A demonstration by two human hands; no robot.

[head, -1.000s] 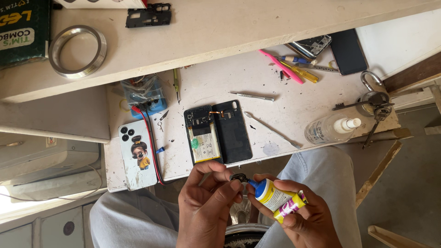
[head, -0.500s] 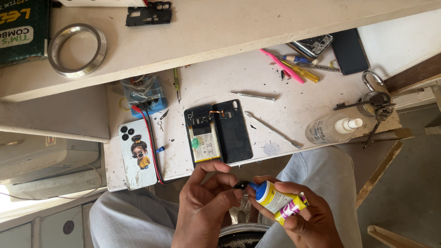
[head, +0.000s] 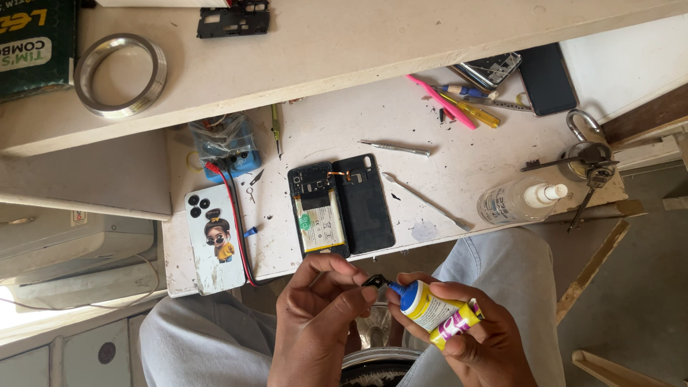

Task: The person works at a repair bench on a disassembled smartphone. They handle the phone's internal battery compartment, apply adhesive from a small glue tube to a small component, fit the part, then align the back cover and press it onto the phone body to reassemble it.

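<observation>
The right hand (head: 459,337) grasps a yellow glue tube (head: 436,312); the left hand (head: 319,315) pinches a small black part (head: 374,282) at its nozzle, near the opened phone (head: 340,204).

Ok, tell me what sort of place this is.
Probably a small phone-repair bench: an opened black phone with its battery exposed, slim metal screwdrivers and prying tools on the scuffed white worktop, and a yellow glue tube.
</observation>
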